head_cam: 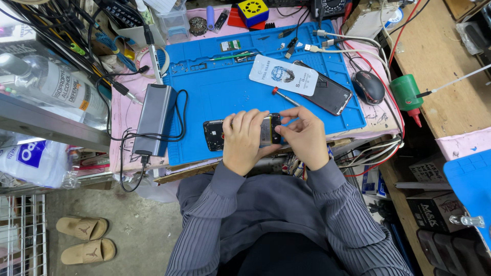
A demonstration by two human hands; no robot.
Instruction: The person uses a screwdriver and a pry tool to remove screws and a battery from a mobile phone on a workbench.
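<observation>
Black phone: an opened phone (220,134) lies flat at the near edge of the blue mat (225,92), its insides facing up; the dark end pokes out at 9 o'clock from under the hands.
Left hand: the left hand (244,140) lies over the phone's middle, grip closed around the body to steady it.
Right hand: the right hand (306,135) meets the phone's end at 3 o'clock, fingertips pinched narrow on its edge; whether they hold a small part I cannot tell.
Progress: judging by the open back, the phone is already apart and work goes on inside; nothing shows it closed up again.
At 1 o'clock: a red-tipped screwdriver (284,96) just beyond the hands, then a white screen-protector packet (284,75) lying partly over a second dark phone (330,92).
At 3 o'clock: a black mouse (368,87) and a green bottle (407,94), off the mat.
At 10 o'clock: a grey power unit (156,117) with black cables, on the desk (123,122).
Floor: tan sandals (84,237) at 8 o'clock.
</observation>
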